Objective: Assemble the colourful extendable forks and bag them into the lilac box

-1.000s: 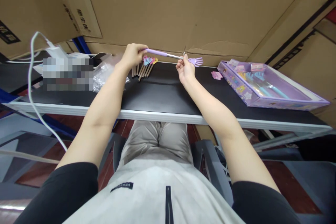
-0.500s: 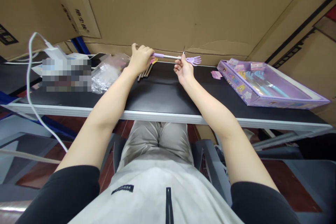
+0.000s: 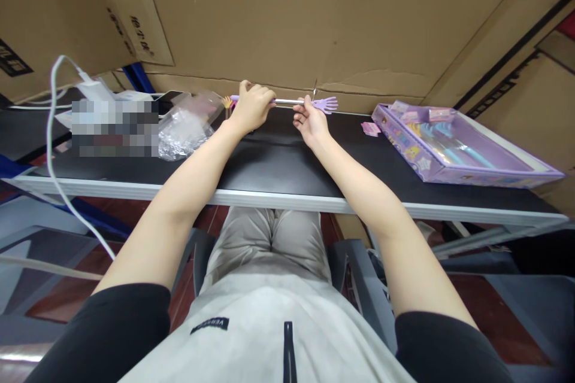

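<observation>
A telescopic back scratcher with a purple hand-shaped head (image 3: pixel 326 105) is held level between both hands, above the back of the black table (image 3: pixel 287 170). My left hand (image 3: pixel 254 109) is closed around its purple handle, whose end shows to the left of the fingers. My right hand (image 3: pixel 314 124) pinches the silver rod just below the head. Part of the rod shows between the hands. Beside my left wrist, an orange-yellow scratcher head (image 3: pixel 227 102) peeks out, and the rest of that scratcher is hidden behind the hand.
An open purple display box (image 3: pixel 420 161) with blue-handled scratchers sits on the right. A small pink packet (image 3: pixel 371 128) lies beside it. To the left are crumpled clear plastic bags (image 3: pixel 182 134) and a white charger (image 3: pixel 96 91) with its cable. Cardboard (image 3: pixel 278 18) stands behind the table.
My left hand has shifted right along the scratcher, and less of its handle and rod shows between the hands. My right hand has moved slightly left with the head.
</observation>
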A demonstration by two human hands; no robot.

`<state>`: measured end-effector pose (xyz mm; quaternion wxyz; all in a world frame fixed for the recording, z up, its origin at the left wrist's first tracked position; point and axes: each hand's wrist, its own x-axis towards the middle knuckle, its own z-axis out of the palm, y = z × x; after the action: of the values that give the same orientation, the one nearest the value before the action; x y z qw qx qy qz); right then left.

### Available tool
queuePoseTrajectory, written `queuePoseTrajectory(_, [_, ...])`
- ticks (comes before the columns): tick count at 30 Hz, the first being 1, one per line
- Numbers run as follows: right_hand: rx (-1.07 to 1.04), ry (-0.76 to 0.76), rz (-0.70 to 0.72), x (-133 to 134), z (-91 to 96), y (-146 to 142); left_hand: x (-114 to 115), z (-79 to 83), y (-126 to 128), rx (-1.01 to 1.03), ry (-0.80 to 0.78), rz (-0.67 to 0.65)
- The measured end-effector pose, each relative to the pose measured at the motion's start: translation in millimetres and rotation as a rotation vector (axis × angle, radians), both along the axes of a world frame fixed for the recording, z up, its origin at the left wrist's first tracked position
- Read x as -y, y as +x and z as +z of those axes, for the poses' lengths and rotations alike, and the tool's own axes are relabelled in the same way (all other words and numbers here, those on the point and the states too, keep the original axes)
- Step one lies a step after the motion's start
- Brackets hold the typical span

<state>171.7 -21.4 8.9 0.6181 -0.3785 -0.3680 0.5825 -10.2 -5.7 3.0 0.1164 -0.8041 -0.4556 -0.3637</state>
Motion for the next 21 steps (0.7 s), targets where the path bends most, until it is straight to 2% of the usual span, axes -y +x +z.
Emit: queuePoseTrajectory(21, [-0.056,0.009,-0.063,-11.8,-3.6,5.2,-9.5,-3.6,-8.3,0.029,-0.022,0.022])
